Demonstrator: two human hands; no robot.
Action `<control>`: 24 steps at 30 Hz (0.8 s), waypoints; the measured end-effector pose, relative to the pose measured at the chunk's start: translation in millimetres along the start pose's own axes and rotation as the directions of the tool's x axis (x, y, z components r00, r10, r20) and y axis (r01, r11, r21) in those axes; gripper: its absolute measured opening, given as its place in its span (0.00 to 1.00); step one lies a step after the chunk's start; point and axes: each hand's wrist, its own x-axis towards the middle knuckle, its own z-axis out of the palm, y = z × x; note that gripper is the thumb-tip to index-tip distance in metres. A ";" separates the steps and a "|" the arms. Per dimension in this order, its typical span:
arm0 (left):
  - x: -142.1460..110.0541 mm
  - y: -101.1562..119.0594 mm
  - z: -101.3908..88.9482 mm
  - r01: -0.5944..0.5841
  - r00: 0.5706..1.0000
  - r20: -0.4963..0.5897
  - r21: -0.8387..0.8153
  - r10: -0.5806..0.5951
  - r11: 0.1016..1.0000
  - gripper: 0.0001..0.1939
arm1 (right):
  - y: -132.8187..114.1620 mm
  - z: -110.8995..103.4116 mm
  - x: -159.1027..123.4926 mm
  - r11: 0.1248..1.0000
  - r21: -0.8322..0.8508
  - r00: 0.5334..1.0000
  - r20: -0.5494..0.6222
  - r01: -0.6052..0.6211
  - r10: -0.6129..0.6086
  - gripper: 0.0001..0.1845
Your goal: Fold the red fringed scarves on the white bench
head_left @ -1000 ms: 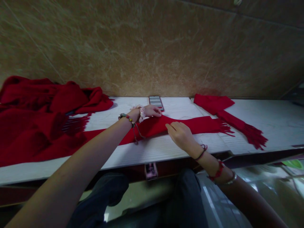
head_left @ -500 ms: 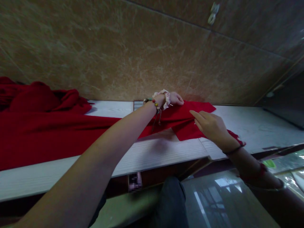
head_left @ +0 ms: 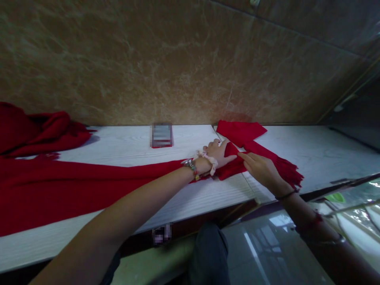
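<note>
Background: a brown marbled tile wall (head_left: 148, 71) is standing behind a narrow white wood-grain table (head_left: 124, 140). Item one: a long red scarf (head_left: 74, 178), lying lengthwise along the table from the left edge of view, running under the left forearm and ending in a folded part beneath the hands. Item two: a second red scarf (head_left: 276, 162), folded and fringed, lying just beyond and to the right. Item three: a crumpled red cloth heap (head_left: 56, 126), sitting at far left. Item four: a phone (head_left: 161, 135), lying flat near the wall. Left hand (head_left: 215, 152): wearing a pale scrunchie, resting on the long scarf with fingers spreading and thumb standing apart. Right hand (head_left: 261, 170): its fingers are reaching the folded part's right edge; whether they are pinching it cannot be told. Handling, as judged: the long scarf is looking light, soft and limp, unlikely to break but ready to wrinkle; its folded edges and corners are offering the best hold. Markings: no brand or label is showing on the cloth; the phone's screen is appearing pixelated and unreadable.
</note>
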 end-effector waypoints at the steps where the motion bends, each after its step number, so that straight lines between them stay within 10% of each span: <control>1: -8.0 1.7 5.9 0.003 1.000 -0.010 0.030 -0.003 1.000 0.41 | -0.4 -1.4 2.3 1.000 0.020 1.000 -0.014 -0.007 0.007 0.17; 14: -31.2 0.8 0.2 -0.044 0.998 -0.041 0.119 0.049 0.992 0.42 | 9.9 -34.0 17.9 0.998 -0.010 0.963 -0.262 0.065 -0.066 0.16; 24: -24.0 -8.6 10.0 -0.133 0.989 0.093 0.269 0.112 0.954 0.34 | -2.1 7.6 -18.7 0.999 0.004 0.992 -0.117 -0.051 0.051 0.16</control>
